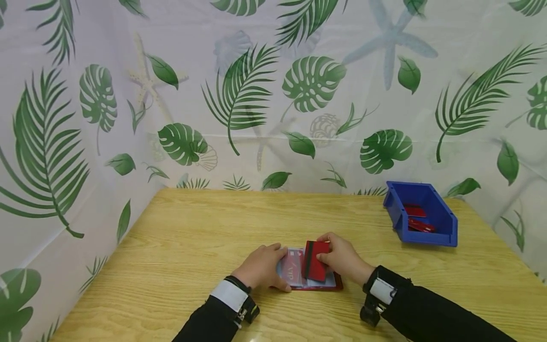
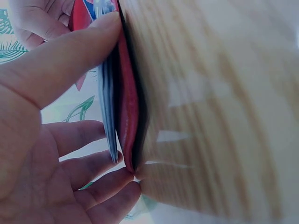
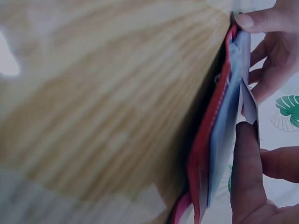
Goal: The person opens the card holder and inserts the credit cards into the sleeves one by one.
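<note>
A red card holder (image 1: 339,284) with clear plastic sleeves lies spread on the table. In its left sleeve shows a pinkish card (image 1: 292,271) marked VIP. My left hand (image 1: 261,267) grips the holder's left side, with the thumb on the near edge and the fingers around the left and far edges. Between thumb and fingers, my right hand (image 1: 345,259) pinches a red card (image 1: 315,270) with a dark stripe, tilted over the holder's right half. In the right wrist view that card (image 3: 251,109) appears edge-on, its lower end close against the sleeves.
A blue bin (image 1: 429,240) stands at the back right of the wooden table (image 1: 205,223), with several red items (image 1: 420,225) inside. Behind and beside the table hangs a leaf-patterned cloth (image 1: 256,156). Both wrists carry strapped-on cameras.
</note>
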A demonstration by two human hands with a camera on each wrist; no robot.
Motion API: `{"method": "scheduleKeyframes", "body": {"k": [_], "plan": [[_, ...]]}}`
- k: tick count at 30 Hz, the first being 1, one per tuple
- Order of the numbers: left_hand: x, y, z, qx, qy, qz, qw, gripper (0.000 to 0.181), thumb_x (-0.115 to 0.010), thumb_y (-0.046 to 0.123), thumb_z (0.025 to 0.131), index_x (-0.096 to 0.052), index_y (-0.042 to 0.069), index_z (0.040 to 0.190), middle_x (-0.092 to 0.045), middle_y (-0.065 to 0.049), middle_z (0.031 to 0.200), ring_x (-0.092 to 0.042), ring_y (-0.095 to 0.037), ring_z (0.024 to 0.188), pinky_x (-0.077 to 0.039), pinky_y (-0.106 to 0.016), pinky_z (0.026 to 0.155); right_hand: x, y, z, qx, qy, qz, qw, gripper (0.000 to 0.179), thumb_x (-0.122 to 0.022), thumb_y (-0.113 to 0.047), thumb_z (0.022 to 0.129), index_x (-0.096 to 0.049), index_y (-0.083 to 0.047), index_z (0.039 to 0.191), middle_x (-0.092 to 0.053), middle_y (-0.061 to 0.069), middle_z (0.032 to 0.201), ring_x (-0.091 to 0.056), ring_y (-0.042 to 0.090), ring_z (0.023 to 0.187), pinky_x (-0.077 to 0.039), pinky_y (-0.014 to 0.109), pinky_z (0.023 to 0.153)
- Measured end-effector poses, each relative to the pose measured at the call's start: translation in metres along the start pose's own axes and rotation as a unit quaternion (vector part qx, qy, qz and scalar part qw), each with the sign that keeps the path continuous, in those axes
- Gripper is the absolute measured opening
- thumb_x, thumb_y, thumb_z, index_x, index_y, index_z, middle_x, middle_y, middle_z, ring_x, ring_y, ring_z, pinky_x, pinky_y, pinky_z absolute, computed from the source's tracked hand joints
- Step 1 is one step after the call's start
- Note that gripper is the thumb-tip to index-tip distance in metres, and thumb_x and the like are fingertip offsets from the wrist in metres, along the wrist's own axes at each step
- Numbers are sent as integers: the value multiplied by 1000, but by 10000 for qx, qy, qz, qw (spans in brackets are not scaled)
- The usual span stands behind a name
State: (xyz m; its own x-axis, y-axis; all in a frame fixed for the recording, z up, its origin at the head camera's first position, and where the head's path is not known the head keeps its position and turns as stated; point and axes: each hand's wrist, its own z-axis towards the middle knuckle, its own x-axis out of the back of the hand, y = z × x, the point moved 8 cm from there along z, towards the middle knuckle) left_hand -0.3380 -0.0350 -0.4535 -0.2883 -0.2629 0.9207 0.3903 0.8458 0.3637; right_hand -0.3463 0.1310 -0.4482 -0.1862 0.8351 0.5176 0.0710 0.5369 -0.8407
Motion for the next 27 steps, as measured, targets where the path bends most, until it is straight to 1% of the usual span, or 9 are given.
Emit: {"method": "scheduleKeyframes", "body": {"k": [5, 7, 11, 14, 17, 20, 22, 24, 27], "plan": [[1, 2, -2, -12, 33, 16, 10000, 89, -87, 44, 69, -50, 13, 143, -44, -11, 148, -42, -35, 133, -37, -43, 107, -8, 4, -2, -124, -100, 207, 9997, 39, -59, 6, 91, -46, 8, 128, -61, 20, 93, -66, 22, 68, -56, 35, 56], [2, 2, -2, 5, 31, 11, 10000, 89, -87, 43, 68, -50, 13, 143, -44, -11, 148, -42, -36, 133, -37, -44, 107, -11, 4, -2, -106, -174, 127, 9997, 38, -61, 4, 91, -49, 7, 127, -62, 17, 89, -65, 21, 65, -55, 35, 54], [2, 2, -2, 15, 28, 45, 10000, 89, -87, 44, 68, -50, 13, 143, -44, -11, 148, -43, -36, 132, -38, -44, 106, -11, 1, -2, 127, -147, -658, 9976, 35, -66, -5, 90, -57, 0, 124, -57, 8, 77, -57, 16, 58, -49, 29, 51], [2, 3, -2, -2, 29, 107, 9999, 89, -87, 44, 68, -51, 13, 143, -44, -11, 148, -44, -35, 131, -39, -43, 105, -9, 0, -1, 239, -88, -1315, 9910, 32, -68, -12, 90, -63, -6, 121, -52, 4, 70, -49, 13, 52, -39, 26, 47], [2, 3, -1, -14, 27, 136, 9999, 89, -87, 45, 68, -51, 13, 142, -45, -11, 147, -44, -36, 131, -39, -43, 105, -9, 0, -1, 235, -196, -1662, 9856, 32, -67, -15, 91, -63, -9, 123, -51, 3, 66, -45, 13, 46, -36, 24, 44], [2, 2, -1, -17, 37, 126, 9999, 89, -87, 44, 68, -51, 12, 143, -44, -12, 147, -44, -36, 131, -39, -43, 105, -11, -2, 0, 339, -302, -1992, 9789, 35, -66, -16, 92, -63, -10, 127, -51, 4, 68, -46, 14, 52, -35, 26, 48], [2, 2, -1, -18, 55, 100, 9999, 89, -87, 44, 68, -50, 12, 143, -44, -12, 148, -44, -36, 131, -39, -43, 105, -13, -6, 1, 506, -345, -2247, 9725, 37, -65, -16, 93, -63, -9, 129, -55, 5, 76, -48, 15, 62, -37, 28, 55], [3, 2, -1, -31, 73, 86, 9999, 89, -87, 44, 68, -50, 12, 143, -45, -12, 147, -44, -36, 131, -39, -43, 105, -16, -10, 2, 657, -378, -2467, 9661, 38, -65, -16, 93, -62, -9, 130, -60, 7, 87, -49, 17, 71, -39, 31, 62], [2, 3, -3, -38, 57, 45, 10000, 88, -87, 43, 69, -51, 11, 143, -45, -12, 147, -44, -36, 131, -38, -44, 105, -22, -15, 1, 893, -451, -2723, 9570, 41, -65, -16, 93, -60, -7, 132, -66, 10, 105, -53, 17, 78, -43, 34, 71]]}}
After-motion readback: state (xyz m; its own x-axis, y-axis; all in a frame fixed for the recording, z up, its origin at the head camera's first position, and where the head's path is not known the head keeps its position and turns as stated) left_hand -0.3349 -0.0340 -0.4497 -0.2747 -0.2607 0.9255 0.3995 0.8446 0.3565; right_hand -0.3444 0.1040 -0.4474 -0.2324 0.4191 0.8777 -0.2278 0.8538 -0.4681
